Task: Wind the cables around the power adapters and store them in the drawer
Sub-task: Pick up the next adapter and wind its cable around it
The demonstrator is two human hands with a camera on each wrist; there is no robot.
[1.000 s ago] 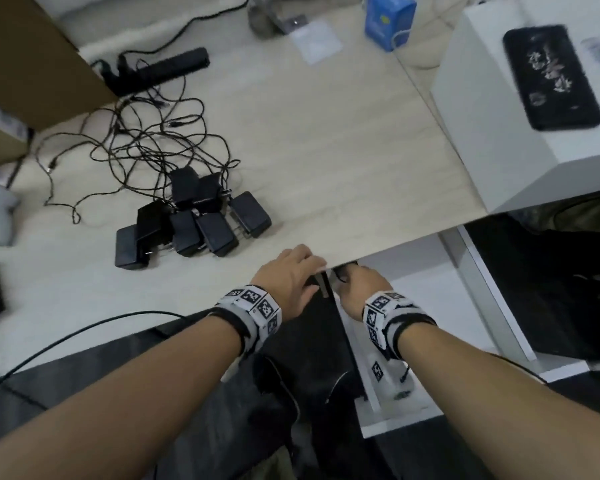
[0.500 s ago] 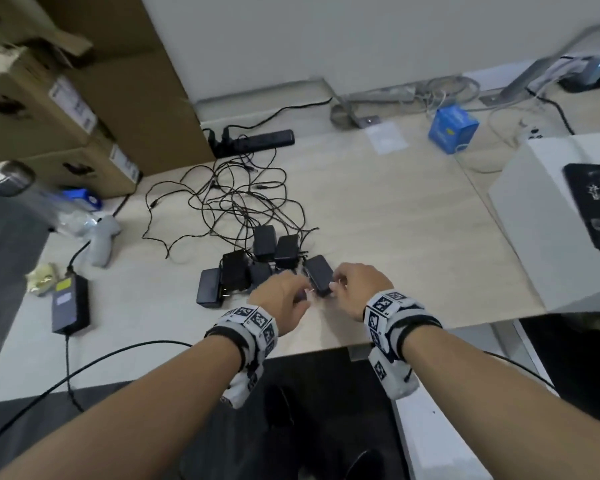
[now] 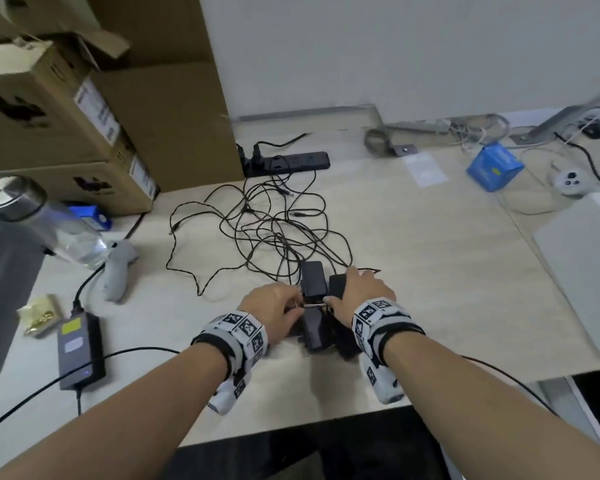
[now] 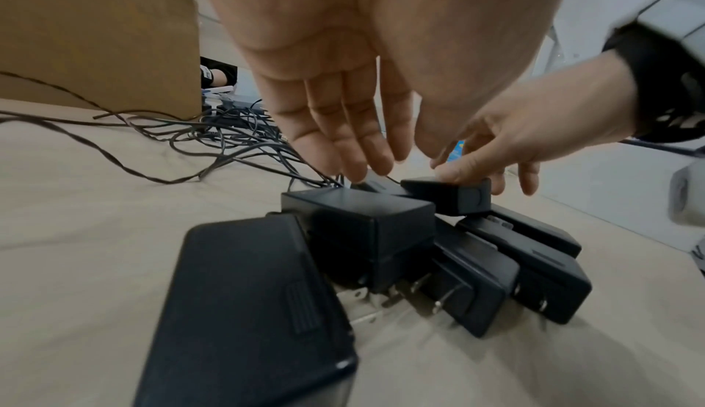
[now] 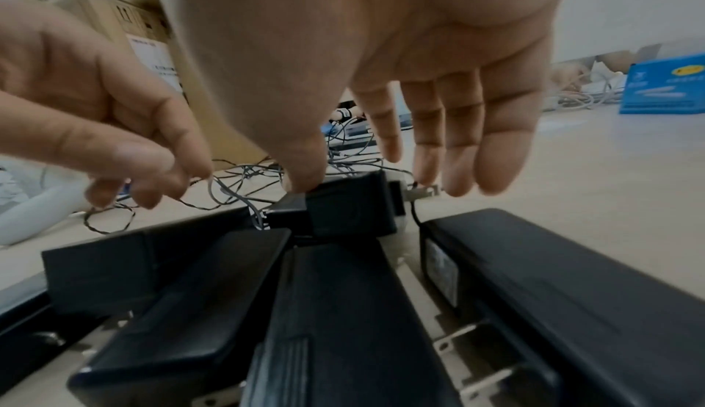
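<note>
The right hand [image 3: 361, 292] rests over a small black rectangular power adapter [image 5: 343, 208], thumb on its near end and fingers reaching past its far end, grasping it. Just beside it, the left hand [image 3: 274, 306] pinches a thin twisted dark cable [image 5: 213, 190] between thumb and fingertips. Under and between both wrists lies a cluster of black plastic power adapters [image 4: 381, 232] with metal prongs, touching one another on the pale wooden desk [image 3: 447, 271]. Beyond the hands, tangled black cables [image 3: 267, 230] spread towards a black power strip [image 3: 291, 162]
</note>
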